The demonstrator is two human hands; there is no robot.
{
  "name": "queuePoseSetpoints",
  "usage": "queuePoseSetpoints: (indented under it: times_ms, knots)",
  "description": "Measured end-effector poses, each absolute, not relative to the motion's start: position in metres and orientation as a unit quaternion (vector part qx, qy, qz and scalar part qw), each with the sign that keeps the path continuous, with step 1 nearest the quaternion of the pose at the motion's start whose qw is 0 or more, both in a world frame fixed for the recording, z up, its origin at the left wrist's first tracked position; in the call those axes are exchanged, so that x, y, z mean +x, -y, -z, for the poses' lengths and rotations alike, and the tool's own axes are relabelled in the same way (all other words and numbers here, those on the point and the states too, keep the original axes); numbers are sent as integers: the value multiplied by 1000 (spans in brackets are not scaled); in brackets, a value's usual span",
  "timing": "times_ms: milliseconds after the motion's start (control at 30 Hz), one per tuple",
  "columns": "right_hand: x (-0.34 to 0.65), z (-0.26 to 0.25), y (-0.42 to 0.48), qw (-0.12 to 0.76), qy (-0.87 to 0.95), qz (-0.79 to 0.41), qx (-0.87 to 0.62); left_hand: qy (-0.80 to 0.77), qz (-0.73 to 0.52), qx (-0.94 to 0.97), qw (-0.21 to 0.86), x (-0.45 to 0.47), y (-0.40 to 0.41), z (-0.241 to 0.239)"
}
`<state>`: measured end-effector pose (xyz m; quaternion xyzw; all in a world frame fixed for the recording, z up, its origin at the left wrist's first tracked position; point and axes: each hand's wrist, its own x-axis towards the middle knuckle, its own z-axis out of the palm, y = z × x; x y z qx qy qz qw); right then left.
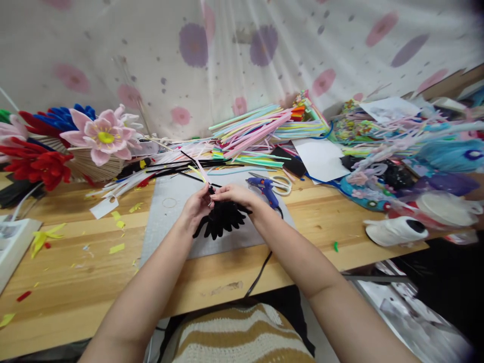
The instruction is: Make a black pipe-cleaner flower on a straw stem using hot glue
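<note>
Both hands meet over the grey mat (170,217) around a black fuzzy flower (224,222) of pipe cleaners, its many petals hanging down toward me. My left hand (196,204) pinches the gathered base of the flower. Opposite it, my right hand (236,195) has its fingers closed at the same base, partly covering it. Black, pink and yellow stems (200,170) stick up beyond the fingertips. What exactly each fingertip presses is too small to make out. A blue glue gun (264,189) lies just beyond my right hand, beside white-handled scissors (283,185).
Heaps of coloured pipe cleaners (253,131) line the back. Finished flowers (104,136) stand at left near a white power strip (17,247). A white spool (395,231) lies at right. The glue gun's black cord (260,272) crosses the front table edge. Yellow scraps (117,248) dot the wood.
</note>
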<state>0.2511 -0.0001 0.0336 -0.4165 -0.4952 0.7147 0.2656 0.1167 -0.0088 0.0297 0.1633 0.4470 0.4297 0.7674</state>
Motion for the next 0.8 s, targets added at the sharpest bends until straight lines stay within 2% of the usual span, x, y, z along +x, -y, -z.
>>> queuePoseSetpoints:
  times_ms: [133, 267, 467, 667, 800]
  knots:
    - [252, -23, -1, 274, 421, -778, -377, -399, -433, 174, 789, 117, 6, -18]
    - [253, -19, -1, 277, 417, -774, -388, -396, -438, 171, 789, 119, 9, -19]
    - [251, -27, 3, 290, 503, -679, -450, -408, -469, 197, 758, 124, 14, -34]
    - [244, -30, 9, 312, 563, -583, -496, -490, -522, 252, 651, 128, 12, -26]
    - [246, -29, 10, 323, 566, -558, -514, -488, -537, 262, 637, 125, 15, -22]
